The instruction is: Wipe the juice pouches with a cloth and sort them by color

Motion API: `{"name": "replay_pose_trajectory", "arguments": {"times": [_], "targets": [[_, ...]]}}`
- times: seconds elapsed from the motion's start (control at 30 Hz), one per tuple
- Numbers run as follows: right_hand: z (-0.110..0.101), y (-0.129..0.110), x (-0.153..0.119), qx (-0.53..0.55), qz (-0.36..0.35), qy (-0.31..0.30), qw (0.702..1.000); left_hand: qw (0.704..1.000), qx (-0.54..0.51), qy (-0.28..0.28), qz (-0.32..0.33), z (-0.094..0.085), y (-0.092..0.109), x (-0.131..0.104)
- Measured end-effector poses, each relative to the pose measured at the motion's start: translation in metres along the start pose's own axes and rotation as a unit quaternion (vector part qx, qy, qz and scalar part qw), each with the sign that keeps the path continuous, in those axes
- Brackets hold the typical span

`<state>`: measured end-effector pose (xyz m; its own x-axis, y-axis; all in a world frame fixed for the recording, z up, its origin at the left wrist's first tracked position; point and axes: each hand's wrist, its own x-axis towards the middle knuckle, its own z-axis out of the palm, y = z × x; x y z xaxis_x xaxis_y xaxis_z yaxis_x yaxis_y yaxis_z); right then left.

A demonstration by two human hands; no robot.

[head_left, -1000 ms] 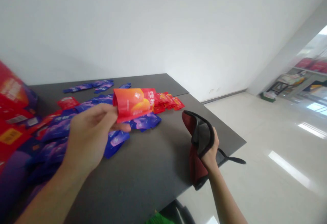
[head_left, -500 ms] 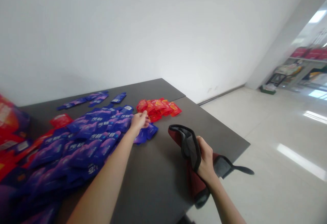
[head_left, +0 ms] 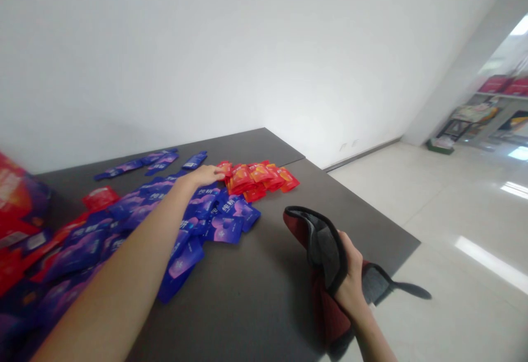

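My left hand [head_left: 206, 175] reaches across the pouches to the left end of a row of small red-and-orange pouches [head_left: 259, 174]. Its fingers are stretched out, the tips touching the nearest red pouch, partly hidden behind it. Under and beside my left forearm spreads a heap of blue-and-purple pouches [head_left: 225, 229], overlapping one another. In my right hand [head_left: 351, 265], a dark red fabric bag [head_left: 330, 318] with black edging and grey lining is gripped by its rim. The bag's mouth faces up and left, and a dark strap sticks out to the right.
Several blue pouches lie along the back of the dark grey table [head_left: 247, 296], near the white wall [head_left: 264, 65]. A large red-and-purple package [head_left: 18, 197] stands at the far left. Beyond the table's right edge is a shiny floor [head_left: 454, 202]; shelves are in the background.
My left hand has moved left and slightly back, to the left end of the red pouches. My right hand and the bag appear a little farther right and lower.
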<state>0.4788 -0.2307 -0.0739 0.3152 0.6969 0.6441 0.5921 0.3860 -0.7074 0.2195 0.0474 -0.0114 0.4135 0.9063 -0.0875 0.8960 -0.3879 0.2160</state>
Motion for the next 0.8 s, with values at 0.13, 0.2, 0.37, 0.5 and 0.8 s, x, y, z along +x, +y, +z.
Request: {"name": "replay_pose_trajectory", "arguments": {"times": [0.13,0.2,0.37,0.5,0.8], "targets": [[-0.003,-0.001,0.001,0.0,-0.001,0.014,1.0,0.998,0.044,-0.037,0.022,0.017,-0.013,0.012],[-0.004,-0.002,0.001,-0.009,-0.003,0.025,1.0,0.997,0.062,-0.038,0.027,0.019,-0.017,0.012],[-0.007,-0.004,0.0,-0.032,-0.01,0.029,0.999,0.993,0.109,-0.035,0.036,0.013,-0.015,0.017],[-0.008,-0.005,0.0,-0.032,-0.027,0.019,0.999,0.986,0.162,-0.019,0.026,0.015,0.001,0.025],[-0.009,-0.004,0.0,-0.044,-0.032,0.019,0.998,0.965,0.245,0.087,0.018,-0.006,0.036,0.01]]}}
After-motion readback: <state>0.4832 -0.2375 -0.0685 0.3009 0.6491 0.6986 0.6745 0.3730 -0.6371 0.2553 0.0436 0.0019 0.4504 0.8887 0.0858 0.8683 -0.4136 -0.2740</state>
